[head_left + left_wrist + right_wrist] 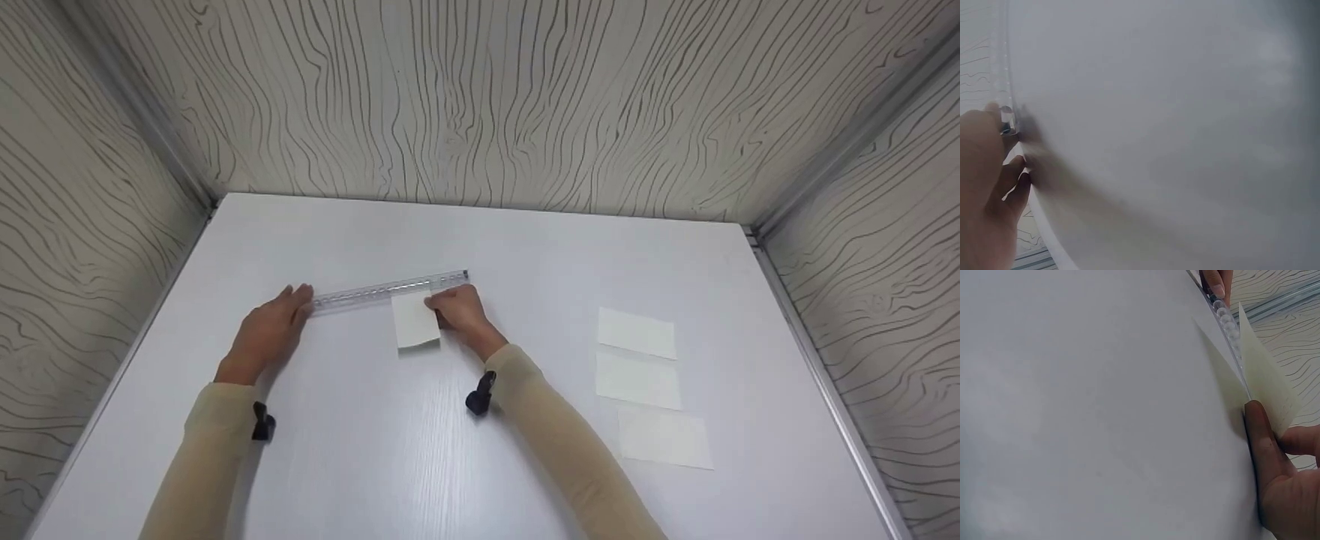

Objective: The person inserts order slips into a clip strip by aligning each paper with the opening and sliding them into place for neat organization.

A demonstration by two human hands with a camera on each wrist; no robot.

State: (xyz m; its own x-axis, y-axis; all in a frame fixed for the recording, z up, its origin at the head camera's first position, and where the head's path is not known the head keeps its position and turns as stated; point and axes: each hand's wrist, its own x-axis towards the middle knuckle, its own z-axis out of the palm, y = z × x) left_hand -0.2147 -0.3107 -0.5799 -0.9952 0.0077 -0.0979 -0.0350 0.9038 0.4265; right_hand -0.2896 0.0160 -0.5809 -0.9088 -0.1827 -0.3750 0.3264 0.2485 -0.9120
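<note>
A clear plastic ruler (360, 295) with a row of round holes lies slanted across the white table. At its left end, my left hand (271, 330) pinches it; the left wrist view shows the fingers (1013, 188) by that end. My right hand (463, 313) pinches the right edge of a pale yellow slip of paper (415, 321), just below the ruler. The paper's upper edge meets the ruler, and its lower edge curls up off the table. In the right wrist view the paper (1264, 374) stands away from the surface, with the thumb and a finger at its lower corner.
Three pale paper slips lie on the right of the table: a top one (636, 333), a middle one (637, 379) and a bottom one (665, 437). A wood-patterned wall (480, 105) rises behind the table. Metal rails (832, 382) border its sides.
</note>
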